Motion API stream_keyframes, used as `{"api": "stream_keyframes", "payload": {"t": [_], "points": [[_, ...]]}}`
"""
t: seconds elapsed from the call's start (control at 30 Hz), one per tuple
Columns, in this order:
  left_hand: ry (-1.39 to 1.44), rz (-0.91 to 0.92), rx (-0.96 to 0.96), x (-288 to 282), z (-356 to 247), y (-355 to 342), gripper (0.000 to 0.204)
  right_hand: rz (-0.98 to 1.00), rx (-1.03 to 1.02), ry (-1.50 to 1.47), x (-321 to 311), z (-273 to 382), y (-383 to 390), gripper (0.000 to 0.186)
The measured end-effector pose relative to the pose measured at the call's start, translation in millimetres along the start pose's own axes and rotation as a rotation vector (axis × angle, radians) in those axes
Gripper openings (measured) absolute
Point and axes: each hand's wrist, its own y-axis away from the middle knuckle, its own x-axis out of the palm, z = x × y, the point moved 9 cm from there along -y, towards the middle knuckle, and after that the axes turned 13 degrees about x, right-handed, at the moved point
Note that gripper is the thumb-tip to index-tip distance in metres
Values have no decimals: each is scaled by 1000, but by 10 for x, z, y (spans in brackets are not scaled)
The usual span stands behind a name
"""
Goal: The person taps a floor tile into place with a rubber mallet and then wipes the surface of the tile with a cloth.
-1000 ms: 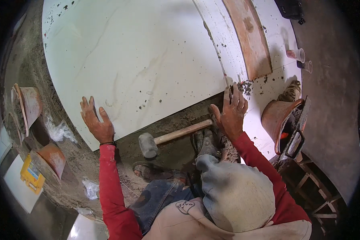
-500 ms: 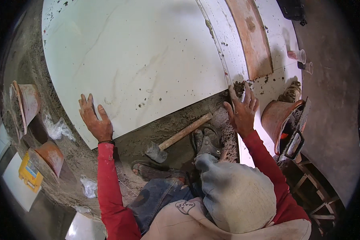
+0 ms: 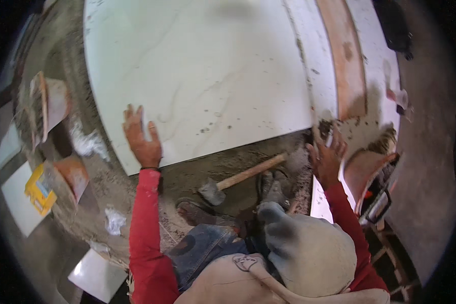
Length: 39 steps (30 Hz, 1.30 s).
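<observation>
A large white marbled tile (image 3: 202, 76) lies on grey mortar (image 3: 197, 175). Flat near its left edge rests my left hand (image 3: 143, 138), fingers spread, nothing in it. At the tile's near right corner my right hand (image 3: 328, 159) has its fingers apart, reaching over the seam beside a dark clump of mortar (image 3: 325, 126). It holds nothing that I can see. Between my arms, on the mortar, lies a mallet with a wooden handle (image 3: 251, 171) and a dark grey head (image 3: 212, 192), close to my shoes (image 3: 274, 188).
A reddish-brown board (image 3: 342, 55) lies on laid tiles at right. Mortar-stained containers stand right (image 3: 367, 172) and left (image 3: 55, 104). Clear plastic scraps (image 3: 88, 139) and a yellow box-shaped object (image 3: 39, 191) are on the left. A plastic cup (image 3: 399, 98) sits far right.
The whole view has shifted, so the tile, mallet and hands appear farther right and slightly higher. Both hands stay at about the same places on the tile.
</observation>
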Motion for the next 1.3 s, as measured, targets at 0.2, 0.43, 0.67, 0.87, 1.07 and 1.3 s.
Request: {"api": "stream_keyframes", "payload": {"t": [0.2, 0.43, 0.67, 0.87, 1.07, 1.3], "points": [[7, 45, -47, 1, 99, 61, 50, -68, -78, -22, -58, 148, 111, 51], [-29, 86, -95, -28, 113, 22, 55, 285, -646, -468, -62, 1558, 648, 38], [-34, 147, -83, -29, 106, 49, 63, 205, -880, -424, 224, 1766, 754, 41], [-54, 227, -40, -42, 201, 83, 69, 725, -713, -470, 118, 1831, 553, 32], [-100, 154, -80, -4, 345, -251, 67, 347, -611, -646, -182, 1892, -37, 29], [-132, 169, -99, 2, 580, -275, 68, 209, -592, -702, -624, 2436, -223, 26]]}}
